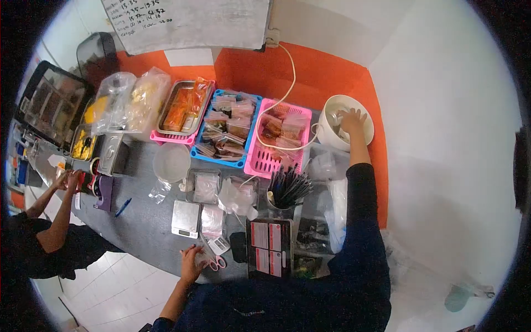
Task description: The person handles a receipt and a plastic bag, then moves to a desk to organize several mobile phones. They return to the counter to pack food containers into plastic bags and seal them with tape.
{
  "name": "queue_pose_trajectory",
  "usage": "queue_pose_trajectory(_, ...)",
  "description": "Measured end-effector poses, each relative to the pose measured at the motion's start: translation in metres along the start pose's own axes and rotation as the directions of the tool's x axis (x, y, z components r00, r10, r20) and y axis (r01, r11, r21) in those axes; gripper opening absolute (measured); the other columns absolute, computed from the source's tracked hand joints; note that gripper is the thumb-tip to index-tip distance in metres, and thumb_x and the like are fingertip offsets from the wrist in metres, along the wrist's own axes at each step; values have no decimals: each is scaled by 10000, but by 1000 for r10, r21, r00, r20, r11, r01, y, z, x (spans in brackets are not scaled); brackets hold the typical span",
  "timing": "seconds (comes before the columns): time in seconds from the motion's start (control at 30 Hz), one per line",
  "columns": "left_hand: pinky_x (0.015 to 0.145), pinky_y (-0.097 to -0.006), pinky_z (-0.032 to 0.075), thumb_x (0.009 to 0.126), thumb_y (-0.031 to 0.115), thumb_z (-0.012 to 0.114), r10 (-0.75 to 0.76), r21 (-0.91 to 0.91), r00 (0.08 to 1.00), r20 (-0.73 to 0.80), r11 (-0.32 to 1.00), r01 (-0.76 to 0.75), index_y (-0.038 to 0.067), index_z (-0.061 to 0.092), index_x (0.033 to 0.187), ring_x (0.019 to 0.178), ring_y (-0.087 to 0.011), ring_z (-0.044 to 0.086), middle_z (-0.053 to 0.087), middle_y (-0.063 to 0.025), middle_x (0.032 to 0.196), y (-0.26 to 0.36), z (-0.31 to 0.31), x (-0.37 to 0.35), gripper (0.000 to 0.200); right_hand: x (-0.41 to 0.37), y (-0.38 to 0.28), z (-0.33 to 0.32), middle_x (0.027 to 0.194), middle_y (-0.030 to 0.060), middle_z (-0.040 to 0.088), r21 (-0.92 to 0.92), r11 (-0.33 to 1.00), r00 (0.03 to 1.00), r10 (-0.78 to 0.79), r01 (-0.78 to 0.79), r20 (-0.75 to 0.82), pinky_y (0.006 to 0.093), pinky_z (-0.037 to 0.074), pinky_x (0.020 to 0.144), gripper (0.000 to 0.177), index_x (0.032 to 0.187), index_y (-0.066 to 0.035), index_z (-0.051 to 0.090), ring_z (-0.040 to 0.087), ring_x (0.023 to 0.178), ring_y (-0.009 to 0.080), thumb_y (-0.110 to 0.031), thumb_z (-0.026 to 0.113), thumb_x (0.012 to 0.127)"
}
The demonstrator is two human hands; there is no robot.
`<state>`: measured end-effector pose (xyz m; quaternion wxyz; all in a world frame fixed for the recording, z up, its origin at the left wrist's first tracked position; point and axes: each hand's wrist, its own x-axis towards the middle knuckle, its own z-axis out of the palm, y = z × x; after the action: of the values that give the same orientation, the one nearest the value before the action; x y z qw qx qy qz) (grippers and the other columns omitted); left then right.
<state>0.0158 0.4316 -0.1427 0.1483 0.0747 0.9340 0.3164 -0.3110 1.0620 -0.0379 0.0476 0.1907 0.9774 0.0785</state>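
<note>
At the front edge of the table is my left hand (191, 263), its fingers curled at a small clear plastic bag (206, 253). Pink-handled scissors (218, 263) lie just to its right, beside a small white device with a display (219, 245). My right arm stretches far out to a white bucket (338, 143) by the wall. Over the bucket's opening, my right hand (354, 122) has its fingers spread, above clear plastic pieces inside. Farther in lie a digital scale (186, 219) and a stack of small clear bags (212, 221).
Pink (275, 160) and blue (243, 161) baskets of packed sachets stand at the back. A white cable (294, 72) hangs across them. A black cup of dark sticks (285, 191) stands near a box with red-and-white labels (269, 247). A co-worker's hands (67, 180) are busy at far left.
</note>
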Motion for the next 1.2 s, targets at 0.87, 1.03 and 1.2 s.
queue_pose_trajectory(0.87,1032,-564,183,629,85,740,27,-26,999,-22,999,-27,111,515,1160,1200,-325,409,578,-58,1092,0,0,-1,577,-7,25,-23,1362,98,395,-255,958,991,134,-131,-9,628,106,1030,346,1161,-150,588,262,1299,361,-236,411,877)
queue_pose_trajectory(1.03,1033,-601,162,621,76,742,32,-30,998,-48,999,-34,131,523,1166,1208,-316,403,580,-33,1074,-6,5,-2,591,-27,27,-17,1369,100,393,-238,954,974,207,-181,91,635,91,1025,357,1158,-113,593,240,1316,348,-233,432,864)
queue_pose_trajectory(1.2,1031,-587,171,617,98,751,55,-28,997,-52,998,-57,118,508,1156,1197,-321,406,562,-68,1120,-8,4,-3,592,-44,13,-47,1413,104,323,-64,997,934,65,-45,352,659,102,1015,412,1197,-102,559,183,1331,364,-306,468,851)
